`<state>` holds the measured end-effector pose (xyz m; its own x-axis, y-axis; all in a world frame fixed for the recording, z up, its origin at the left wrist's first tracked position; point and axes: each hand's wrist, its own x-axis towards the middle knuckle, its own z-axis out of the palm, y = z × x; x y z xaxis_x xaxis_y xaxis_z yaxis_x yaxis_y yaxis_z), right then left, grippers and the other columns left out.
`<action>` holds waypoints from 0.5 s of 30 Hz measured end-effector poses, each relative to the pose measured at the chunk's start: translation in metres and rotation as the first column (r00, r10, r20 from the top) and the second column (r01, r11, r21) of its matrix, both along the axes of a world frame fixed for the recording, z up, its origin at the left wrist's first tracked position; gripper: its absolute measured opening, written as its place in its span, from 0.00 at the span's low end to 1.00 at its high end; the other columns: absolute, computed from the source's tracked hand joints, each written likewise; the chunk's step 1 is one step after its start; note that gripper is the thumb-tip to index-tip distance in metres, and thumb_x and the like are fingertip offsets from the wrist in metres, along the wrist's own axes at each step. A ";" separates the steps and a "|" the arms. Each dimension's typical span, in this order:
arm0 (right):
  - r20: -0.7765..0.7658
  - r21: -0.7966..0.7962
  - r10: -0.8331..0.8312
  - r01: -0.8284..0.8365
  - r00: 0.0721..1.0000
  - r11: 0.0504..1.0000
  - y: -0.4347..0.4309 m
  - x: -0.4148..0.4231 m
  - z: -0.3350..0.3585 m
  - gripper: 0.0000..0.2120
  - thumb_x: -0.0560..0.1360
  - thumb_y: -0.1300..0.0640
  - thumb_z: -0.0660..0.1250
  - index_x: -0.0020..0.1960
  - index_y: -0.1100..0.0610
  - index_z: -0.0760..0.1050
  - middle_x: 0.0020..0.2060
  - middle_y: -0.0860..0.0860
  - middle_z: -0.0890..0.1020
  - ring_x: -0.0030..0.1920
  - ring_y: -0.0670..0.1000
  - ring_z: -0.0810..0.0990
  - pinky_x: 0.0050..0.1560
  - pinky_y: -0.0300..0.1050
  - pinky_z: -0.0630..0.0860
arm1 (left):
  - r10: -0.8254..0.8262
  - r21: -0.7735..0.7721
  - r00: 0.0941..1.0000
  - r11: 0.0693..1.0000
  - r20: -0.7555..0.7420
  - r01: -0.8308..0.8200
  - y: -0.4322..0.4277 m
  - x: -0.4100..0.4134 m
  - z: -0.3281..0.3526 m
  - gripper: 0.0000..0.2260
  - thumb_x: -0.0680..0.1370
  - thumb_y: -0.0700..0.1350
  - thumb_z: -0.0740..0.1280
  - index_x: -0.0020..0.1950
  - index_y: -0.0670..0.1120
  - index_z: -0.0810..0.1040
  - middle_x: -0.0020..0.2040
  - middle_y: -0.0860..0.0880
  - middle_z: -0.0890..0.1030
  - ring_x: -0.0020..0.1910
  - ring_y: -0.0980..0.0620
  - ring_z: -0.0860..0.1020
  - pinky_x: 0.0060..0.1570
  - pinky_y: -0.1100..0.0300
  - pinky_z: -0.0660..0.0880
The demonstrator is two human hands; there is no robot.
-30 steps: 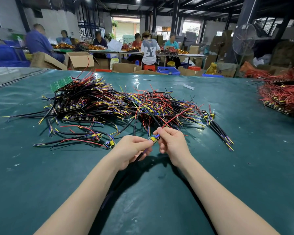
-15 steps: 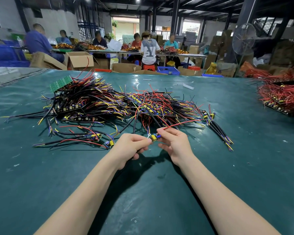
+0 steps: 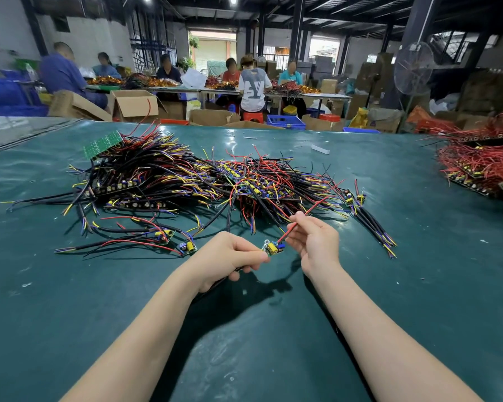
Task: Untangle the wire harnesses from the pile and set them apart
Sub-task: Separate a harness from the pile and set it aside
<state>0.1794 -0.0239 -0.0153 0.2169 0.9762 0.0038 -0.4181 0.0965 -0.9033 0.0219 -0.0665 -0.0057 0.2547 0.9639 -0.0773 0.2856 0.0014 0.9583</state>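
One wire harness (image 3: pixel 272 248) is pinched in the left hand (image 3: pixel 228 258) and its red wire (image 3: pixel 301 217) is gripped by the right hand (image 3: pixel 317 242). It is held above the desk (image 3: pixel 70 314), between the near edge and the pile (image 3: pixel 186 181) lying toward the far edge.

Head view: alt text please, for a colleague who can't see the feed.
The left hand holds a small board with yellow and blue parts while the right hand pinches the red wire running from it, just in front of a tangled pile of wire harnesses on a green table.
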 end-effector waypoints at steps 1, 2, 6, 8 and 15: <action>-0.008 -0.005 -0.021 0.021 1.000 1.000 0.001 0.001 0.000 0.11 0.76 0.64 0.63 0.35 0.60 0.74 0.20 0.48 0.77 0.21 0.42 0.75 0.23 0.33 0.72 | -0.012 -0.002 1.000 1.000 -0.011 0.012 -0.001 -0.001 0.000 0.08 0.74 0.40 0.69 0.34 0.47 0.82 0.24 0.55 0.75 0.23 0.62 0.69 0.20 0.71 0.62; -0.012 -0.007 -0.049 0.049 0.999 0.999 0.001 0.003 -0.001 0.10 0.75 0.65 0.64 0.35 0.59 0.74 0.20 0.47 0.77 0.21 0.41 0.75 0.22 0.32 0.72 | -0.021 -0.004 1.000 1.000 -0.022 0.021 -0.001 -0.003 0.000 0.08 0.74 0.40 0.69 0.34 0.47 0.82 0.24 0.56 0.75 0.23 0.62 0.69 0.20 0.71 0.62; -0.008 0.002 -0.150 0.150 0.989 0.989 0.003 0.009 -0.001 0.12 0.73 0.68 0.66 0.33 0.59 0.74 0.19 0.47 0.77 0.21 0.41 0.75 0.22 0.32 0.72 | -0.054 -0.021 0.998 0.998 -0.028 0.054 -0.002 -0.008 0.001 0.10 0.74 0.39 0.68 0.34 0.48 0.82 0.24 0.55 0.76 0.23 0.63 0.69 0.20 0.71 0.62; -0.057 -0.036 -0.144 0.143 0.988 0.989 0.003 0.011 0.001 0.12 0.75 0.65 0.65 0.32 0.60 0.73 0.18 0.49 0.76 0.19 0.41 0.74 0.20 0.32 0.70 | -0.074 -0.029 0.997 0.997 -0.023 0.073 -0.002 -0.009 0.002 0.11 0.74 0.39 0.68 0.33 0.49 0.82 0.24 0.55 0.76 0.23 0.63 0.69 0.20 0.71 0.62; -0.270 -0.266 -0.126 0.052 0.955 0.963 0.006 0.021 0.008 0.15 0.72 0.63 0.60 0.28 0.60 0.65 0.15 0.47 0.70 0.13 0.44 0.58 0.17 0.28 0.52 | -0.196 -0.055 0.981 0.979 -0.015 0.194 -0.004 -0.010 0.003 0.15 0.74 0.37 0.68 0.30 0.50 0.83 0.24 0.54 0.76 0.23 0.62 0.70 0.20 0.71 0.63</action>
<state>0.2000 -0.0176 -0.0074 0.2593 0.9132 -0.3145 -0.6589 -0.0708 -0.7489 0.0123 -0.0702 -0.0027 0.4352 0.8903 -0.1340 0.3049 -0.0057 0.9524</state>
